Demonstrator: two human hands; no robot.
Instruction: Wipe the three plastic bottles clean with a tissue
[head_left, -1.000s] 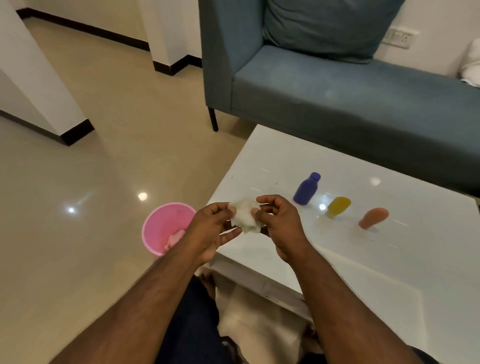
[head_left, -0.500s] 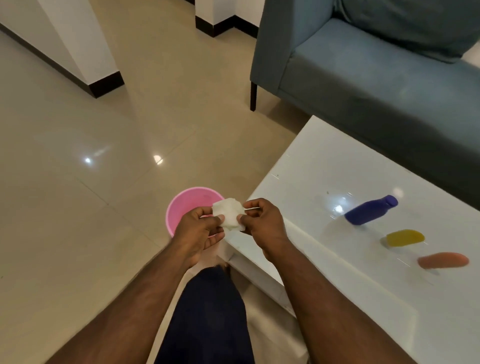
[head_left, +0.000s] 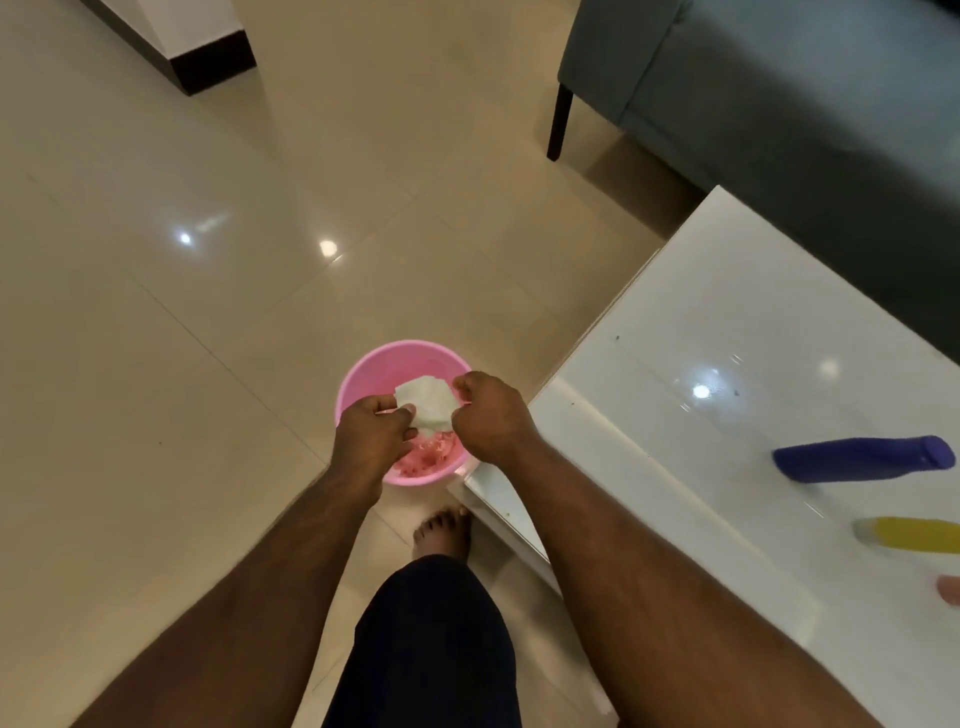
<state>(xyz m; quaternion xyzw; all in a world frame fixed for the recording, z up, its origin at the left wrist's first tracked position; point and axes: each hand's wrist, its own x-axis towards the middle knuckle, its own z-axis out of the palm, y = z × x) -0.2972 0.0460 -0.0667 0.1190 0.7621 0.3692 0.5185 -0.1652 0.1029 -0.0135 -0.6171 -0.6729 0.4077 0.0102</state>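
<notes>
Left hand (head_left: 371, 434) and right hand (head_left: 491, 415) both pinching a white tissue (head_left: 427, 404) above pink bin (head_left: 363, 374); purple bottle (head_left: 862, 459) lying on white table (head_left: 727, 312).

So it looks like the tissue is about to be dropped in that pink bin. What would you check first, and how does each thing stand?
1. Tissue over the pink bin, not the floor: ok.
2. Both hands hold it: left hand and right hand each pinch an edge: ok.
3. Room in the bin: crumpled stuff lies at the bottom, space above: ok.
4. Bottles safely on the white table: purple bottle and yellow bottle are there, the orange bottle is cut off at the edge: ok.
5. All three bottles wiped clean: cannot tell.
</notes>
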